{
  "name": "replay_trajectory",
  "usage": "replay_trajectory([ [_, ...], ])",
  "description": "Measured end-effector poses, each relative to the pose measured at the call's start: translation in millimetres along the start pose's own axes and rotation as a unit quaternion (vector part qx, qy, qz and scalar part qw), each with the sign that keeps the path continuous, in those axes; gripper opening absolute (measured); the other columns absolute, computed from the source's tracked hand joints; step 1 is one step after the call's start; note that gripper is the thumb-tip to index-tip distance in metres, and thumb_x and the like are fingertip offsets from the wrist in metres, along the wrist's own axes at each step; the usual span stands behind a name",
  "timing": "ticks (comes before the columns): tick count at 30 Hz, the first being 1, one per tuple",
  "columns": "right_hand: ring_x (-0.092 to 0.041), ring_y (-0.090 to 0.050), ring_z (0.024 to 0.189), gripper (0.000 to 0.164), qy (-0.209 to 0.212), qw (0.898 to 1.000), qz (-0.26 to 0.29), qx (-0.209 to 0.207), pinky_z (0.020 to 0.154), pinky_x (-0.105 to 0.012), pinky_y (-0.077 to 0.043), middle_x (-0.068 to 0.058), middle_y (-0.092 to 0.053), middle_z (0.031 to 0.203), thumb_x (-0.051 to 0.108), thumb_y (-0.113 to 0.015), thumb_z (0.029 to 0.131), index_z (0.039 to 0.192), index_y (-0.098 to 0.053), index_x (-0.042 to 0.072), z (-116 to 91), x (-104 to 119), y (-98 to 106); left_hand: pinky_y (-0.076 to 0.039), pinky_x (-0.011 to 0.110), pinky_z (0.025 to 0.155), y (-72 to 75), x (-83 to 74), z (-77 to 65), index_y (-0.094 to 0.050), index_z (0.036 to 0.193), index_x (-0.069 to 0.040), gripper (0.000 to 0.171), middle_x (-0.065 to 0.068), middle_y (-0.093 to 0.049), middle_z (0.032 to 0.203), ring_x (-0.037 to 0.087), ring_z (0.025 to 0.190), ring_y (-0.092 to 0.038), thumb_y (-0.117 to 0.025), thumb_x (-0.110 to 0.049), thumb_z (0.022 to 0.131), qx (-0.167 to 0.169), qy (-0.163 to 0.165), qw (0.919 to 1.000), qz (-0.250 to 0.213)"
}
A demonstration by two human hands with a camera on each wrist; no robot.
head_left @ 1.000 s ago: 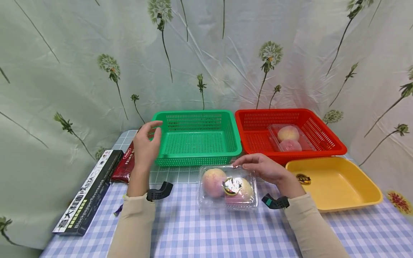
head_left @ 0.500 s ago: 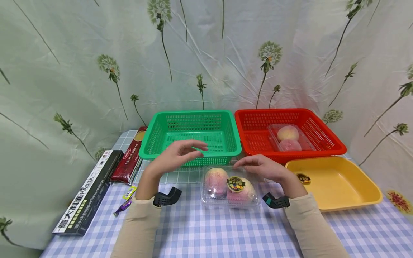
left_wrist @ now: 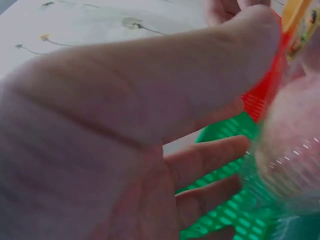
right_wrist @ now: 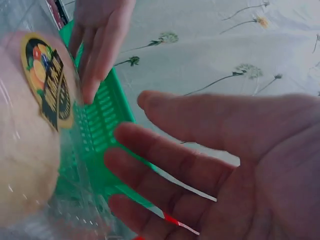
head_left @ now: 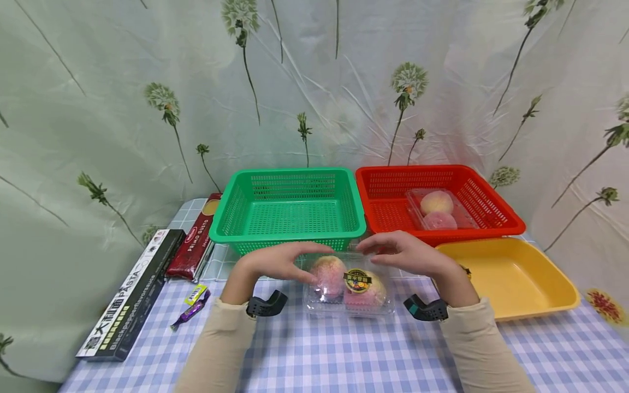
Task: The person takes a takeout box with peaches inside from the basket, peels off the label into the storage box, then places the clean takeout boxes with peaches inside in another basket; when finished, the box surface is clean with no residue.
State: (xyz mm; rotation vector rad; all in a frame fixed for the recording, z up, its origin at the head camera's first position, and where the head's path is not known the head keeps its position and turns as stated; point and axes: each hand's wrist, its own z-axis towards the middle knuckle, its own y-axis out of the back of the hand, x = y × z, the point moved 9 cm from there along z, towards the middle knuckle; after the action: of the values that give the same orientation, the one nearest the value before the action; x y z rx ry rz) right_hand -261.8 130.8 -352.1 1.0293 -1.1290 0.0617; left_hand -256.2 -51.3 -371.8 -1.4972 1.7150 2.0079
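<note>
A clear plastic clamshell box [head_left: 314, 312] with two pink-and-yellow peaches [head_left: 328, 277] lies on the table, a black-and-gold round label [head_left: 357, 280] on its lid. My left hand [head_left: 281, 261] reaches over its left back corner, fingers extended and thumb apart. Over the back right part hovers my right hand [head_left: 409, 254], its fingers loosely bent. In the left wrist view, the left fingers [left_wrist: 207, 157] are close beside the box wall; contact cannot be made out. The right wrist view has the right fingertips [right_wrist: 120, 157] near the other side, gripping nothing.
Behind the box stand a green basket [head_left: 287, 239] and a red basket [head_left: 491, 188] holding another peach box [head_left: 416, 210]. A yellow tray [head_left: 530, 289] is at right. Leftward lie a black pasta box [head_left: 132, 297], a red spaghetti pack [head_left: 194, 248] and small wrapped sweets [head_left: 190, 312].
My left hand has come from beside the green basket, rightward and down to the peach box. My right hand stays over the box's right side. The box has shifted and turned only slightly.
</note>
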Motion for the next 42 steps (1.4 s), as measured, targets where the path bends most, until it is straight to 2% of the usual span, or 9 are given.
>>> replay_trajectory([
  [5, -0.023, -0.062, 0.099, 0.035, -0.003, 0.999, 0.001, 0.039, 0.083, -0.028, -0.055, -0.01, -0.068, 0.115, 0.016, -0.068, 0.095, 0.13, -0.065, 0.013, 1.6, -1.4, -11.2, -0.028, 0.057, 0.119, -10.0, 9.8, 4.4, -0.04, 0.154, -0.021, 0.08, 0.007, -0.03, 0.164, 0.029, 0.152, -0.024, -0.079, -0.03, 0.086, 0.021, 0.015, 0.9996, 0.012],
  [9, -0.022, -0.059, 0.097, 0.038, -0.002, 0.999, 0.005, 0.049, 0.082, -0.031, -0.055, -0.006, -0.067, 0.116, 0.019, -0.07, 0.094, 0.132, -0.064, 0.014, 3.4, -5.1, -16.0, -0.03, 0.057, 0.117, -15.0, 15.8, 7.2, -0.034, 0.157, -0.022, 0.089, 0.007, -0.028, 0.164, 0.028, 0.15, -0.025, -0.082, -0.032, 0.083, 0.029, 0.027, 0.9991, 0.017],
  [16, -0.022, -0.056, 0.099, 0.039, 0.004, 0.999, 0.014, 0.05, 0.08, -0.029, -0.053, -0.003, -0.065, 0.121, 0.019, -0.07, 0.093, 0.132, -0.064, 0.018, 6.7, -9.7, -20.3, -0.037, 0.05, 0.113, -17.5, 24.1, 13.0, -0.035, 0.156, -0.024, 0.09, 0.001, -0.032, 0.16, 0.022, 0.142, -0.033, -0.083, -0.031, 0.081, 0.019, 0.032, 0.9993, -0.006],
  [24, -0.018, -0.049, 0.101, 0.04, -0.008, 0.998, -0.025, 0.055, 0.082, -0.031, -0.049, 0.001, -0.057, 0.107, 0.021, -0.077, 0.087, 0.126, -0.068, 0.025, 11.5, -9.9, -31.3, -0.039, 0.05, 0.111, -20.0, 28.0, 15.4, -0.032, 0.157, -0.024, 0.092, 0.003, -0.028, 0.161, 0.025, 0.142, -0.031, -0.083, -0.03, 0.081, 0.022, 0.039, 0.9987, -0.022],
  [42, -0.015, -0.048, 0.093, 0.031, 0.005, 0.998, -0.047, 0.048, 0.077, -0.027, -0.045, 0.001, -0.055, 0.1, 0.022, -0.08, 0.085, 0.115, -0.07, 0.023, 17.5, -2.2, -36.2, -0.038, 0.05, 0.112, -19.6, 28.2, 14.8, -0.032, 0.157, -0.026, 0.093, 0.002, -0.031, 0.16, 0.024, 0.142, -0.032, -0.084, -0.032, 0.08, 0.024, 0.038, 0.9985, -0.032],
])
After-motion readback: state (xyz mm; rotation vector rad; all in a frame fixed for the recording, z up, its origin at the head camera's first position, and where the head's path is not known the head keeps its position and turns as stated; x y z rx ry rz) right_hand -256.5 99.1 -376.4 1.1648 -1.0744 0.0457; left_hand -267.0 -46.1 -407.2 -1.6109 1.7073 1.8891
